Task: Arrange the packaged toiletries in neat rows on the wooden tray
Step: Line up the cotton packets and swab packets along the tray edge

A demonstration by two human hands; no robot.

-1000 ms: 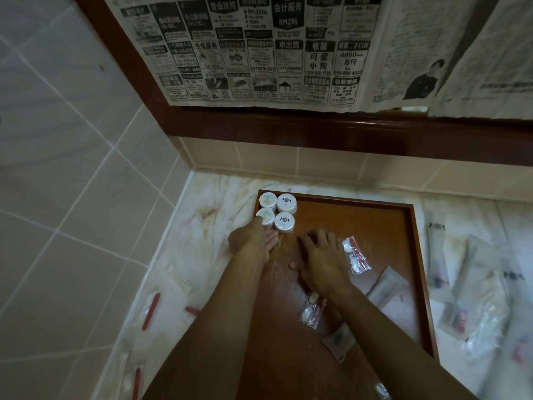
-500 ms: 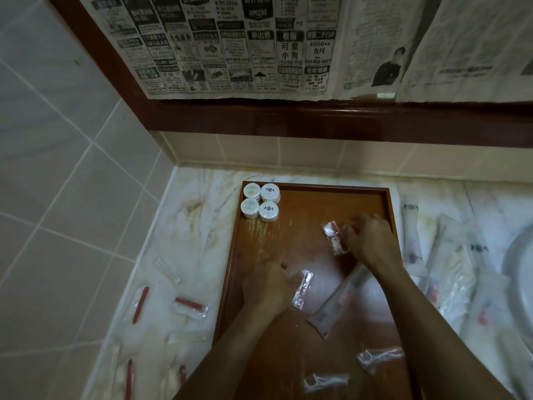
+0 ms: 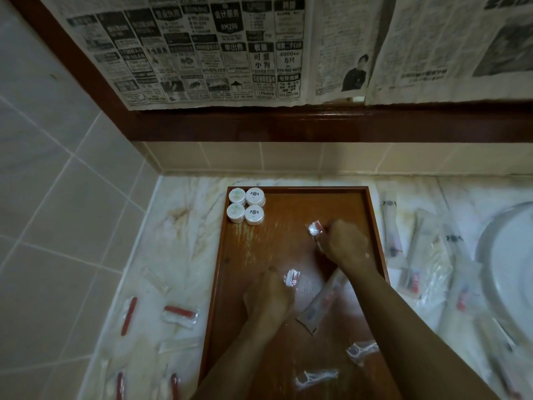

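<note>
The wooden tray (image 3: 375, 226) lies on the marble counter. Several round white jars (image 3: 246, 209) stand in a tight square at its far left corner. My right hand (image 3: 344, 242) grips a small clear sachet with a red item (image 3: 315, 228) over the tray's right half. My left hand (image 3: 266, 295) pinches another small clear sachet (image 3: 292, 277) near the tray's middle. A long flat packet (image 3: 320, 306) lies diagonally under my right forearm. Two clear packets with white picks (image 3: 315, 378) (image 3: 362, 350) lie at the tray's near end.
Clear packets with red items (image 3: 180, 314) are scattered on the counter left of the tray. Long white packets (image 3: 424, 255) lie in a heap to the right, next to a white basin (image 3: 507, 255). A tiled wall stands on the left; newspaper hangs on the wall behind.
Both hands drew back from the jars. The right went to the tray's right side and took a sachet; the left came to the middle and took another. The camera view shifted right.
</note>
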